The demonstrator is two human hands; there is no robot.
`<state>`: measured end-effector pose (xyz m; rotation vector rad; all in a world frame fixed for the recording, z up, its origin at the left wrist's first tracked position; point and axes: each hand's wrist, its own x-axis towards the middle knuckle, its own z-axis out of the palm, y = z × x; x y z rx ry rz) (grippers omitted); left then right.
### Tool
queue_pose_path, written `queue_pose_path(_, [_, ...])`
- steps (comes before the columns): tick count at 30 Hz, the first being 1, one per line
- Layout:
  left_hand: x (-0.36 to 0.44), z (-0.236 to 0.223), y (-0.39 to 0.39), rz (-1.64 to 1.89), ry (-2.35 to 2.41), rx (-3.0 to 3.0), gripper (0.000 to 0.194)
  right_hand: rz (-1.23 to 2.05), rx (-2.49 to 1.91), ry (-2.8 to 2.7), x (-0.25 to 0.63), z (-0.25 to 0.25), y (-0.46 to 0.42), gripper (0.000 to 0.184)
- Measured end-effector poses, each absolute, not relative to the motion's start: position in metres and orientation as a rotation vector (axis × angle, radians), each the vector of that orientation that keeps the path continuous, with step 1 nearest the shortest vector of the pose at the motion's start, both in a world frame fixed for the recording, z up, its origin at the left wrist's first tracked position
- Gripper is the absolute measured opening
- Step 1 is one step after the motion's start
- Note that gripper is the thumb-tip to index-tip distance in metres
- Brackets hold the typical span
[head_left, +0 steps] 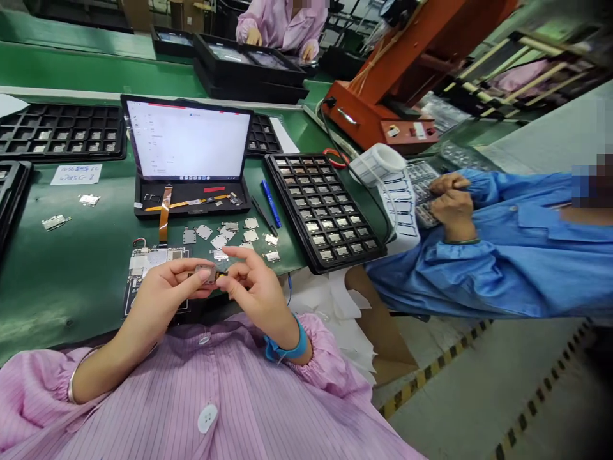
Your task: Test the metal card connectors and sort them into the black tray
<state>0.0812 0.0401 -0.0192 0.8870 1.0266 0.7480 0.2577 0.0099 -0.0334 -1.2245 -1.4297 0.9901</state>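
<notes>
My left hand (167, 287) and my right hand (251, 284) meet just above the near edge of the green table (71, 281). Both pinch one small metal part (209, 273) with a dark tab between thumbs and fingertips. My right wrist wears a blue strap (287, 348). Under my left hand lies a circuit board (148, 260). Several loose silver shield plates (230, 235) lie just beyond my fingers. An orange flex cable (164, 214) runs from the board up to a tablet (188, 142) with a lit white screen.
A black tray of small parts (325, 211) sits right of the plates, a blue pen (271, 203) beside it. More black trays (62, 131) lie at far left. A person in blue sleeves (479, 243) works at right with a label roll (378, 163). Another person in pink (282, 25) sits opposite.
</notes>
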Motion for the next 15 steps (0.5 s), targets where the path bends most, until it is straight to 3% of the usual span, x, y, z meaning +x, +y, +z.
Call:
queue_pose_path(3, [0.082, -0.023, 0.041, 0.753, 1.027, 0.833, 0.033, 0.529, -1.217, -1.611, 0.266, -0.003, 0.022, 0.035])
queue_pose_path(7, [0.083, -0.023, 0.041, 0.732, 1.025, 0.830, 0.038, 0.098, -1.150, -1.867, 0.286, 0.048, 0.036, 0.054])
queue_pose_path(11, [0.079, -0.023, 0.043, 0.781, 1.076, 0.838, 0.039, -0.353, -1.648, -1.311, 0.339, 0.072, 0.032, 0.035])
queue_pose_path(15, [0.079, -0.027, 0.045, 0.769, 1.091, 0.878, 0.043, -0.299, -1.693, -1.148, 0.342, 0.052, 0.015, 0.017])
